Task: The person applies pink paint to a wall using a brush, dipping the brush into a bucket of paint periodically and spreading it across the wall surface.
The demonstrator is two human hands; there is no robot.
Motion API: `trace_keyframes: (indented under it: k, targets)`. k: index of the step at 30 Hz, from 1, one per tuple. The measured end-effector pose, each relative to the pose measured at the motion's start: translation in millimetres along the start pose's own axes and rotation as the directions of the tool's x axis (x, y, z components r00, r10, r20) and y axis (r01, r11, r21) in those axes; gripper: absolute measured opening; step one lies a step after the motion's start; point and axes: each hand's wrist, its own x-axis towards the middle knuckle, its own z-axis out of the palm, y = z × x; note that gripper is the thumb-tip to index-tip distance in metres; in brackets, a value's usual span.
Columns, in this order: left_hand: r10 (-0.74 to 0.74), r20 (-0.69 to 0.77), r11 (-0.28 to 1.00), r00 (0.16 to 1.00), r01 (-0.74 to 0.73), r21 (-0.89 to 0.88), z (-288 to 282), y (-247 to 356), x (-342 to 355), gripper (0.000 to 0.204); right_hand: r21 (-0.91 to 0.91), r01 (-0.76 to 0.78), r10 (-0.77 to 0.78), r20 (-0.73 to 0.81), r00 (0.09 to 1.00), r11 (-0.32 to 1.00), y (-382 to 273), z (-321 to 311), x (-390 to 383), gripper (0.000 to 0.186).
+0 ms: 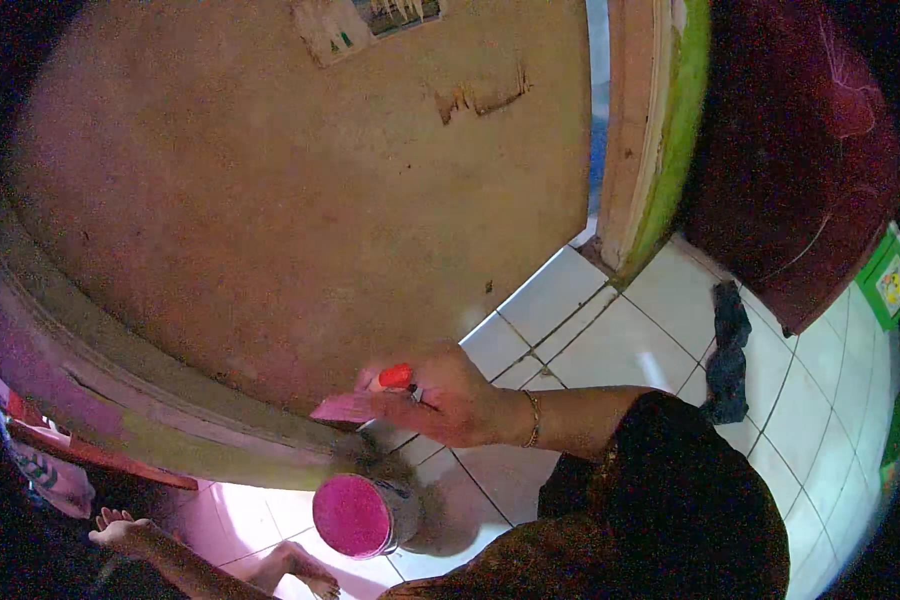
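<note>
My right hand [450, 400] is closed around what looks like a paintbrush [396, 376]. Its red part shows between my fingers, and much of the rest is hidden by them. Pink shows at the far side of the grip, close to the lower edge of a worn brown door [300, 220]. Below that hand, a bucket [352, 515] with a bright pink surface inside stands on the tiles. At the lower left my left hand [120, 532] is held palm up with its fingers apart, and nothing lies in it.
A door frame [170, 430] with pink and yellow-green patches curves along the left, and another frame post [650, 130] rises at the right. Dark red cloth [810, 180] hangs at upper right. A dark crumpled cloth [728, 355] lies on white floor tiles [660, 320]. My bare foot [312, 575] is near the bucket.
</note>
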Motion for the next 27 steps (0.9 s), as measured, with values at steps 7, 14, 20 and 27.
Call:
trace_keyframes:
  k: [7,14,20,27]
  targets:
    - [-0.01,0.178,0.997,0.984,0.023,-0.071,-0.2,-18.2,15.2,0.061,0.053,0.016,-0.015,-0.021,1.0,0.998,-3.3,-3.9,-2.7,0.024]
    - [-0.196,0.244,0.97,0.95,0.224,-0.09,4.1,-43.3,49.1,0.07,-0.065,0.039,-0.042,-0.05,0.998,0.997,-17.9,-3.9,-6.9,0.021]
    - [-0.352,0.372,0.933,0.859,0.354,0.065,3.5,-47.3,21.2,0.087,-0.008,0.017,-0.017,-0.017,1.0,1.0,-42.2,12.8,-8.1,0.016]
    - [-0.442,0.491,0.887,0.75,0.447,0.116,13.5,-53.4,25.9,0.092,-0.365,0.181,-0.185,0.022,0.982,0.913,-53.4,41.6,-3.4,0.015]
